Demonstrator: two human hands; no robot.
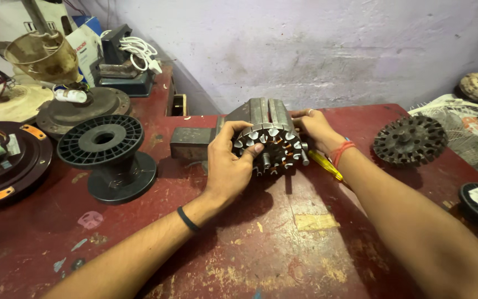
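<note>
Two hands are what I have on the work. My left hand (229, 166) has its fingers (248, 149) curled over the near face of the slotted metal stator core (272, 141), thumb along its top left, gripping it. My right hand (316, 128) clasps the core's right side from behind, fingers wrapped around it. The core lies on its side near the far edge of the worn red surface (261, 254), about midway along it. A yellow-handled tool (326, 165) lies under my right wrist. A grey metal block (191, 143) sits just left of the core. A black plastic spool (108, 155) stands towards the left edge, and a dark toothed rotor disc (409, 140) rests near the right edge.
</note>
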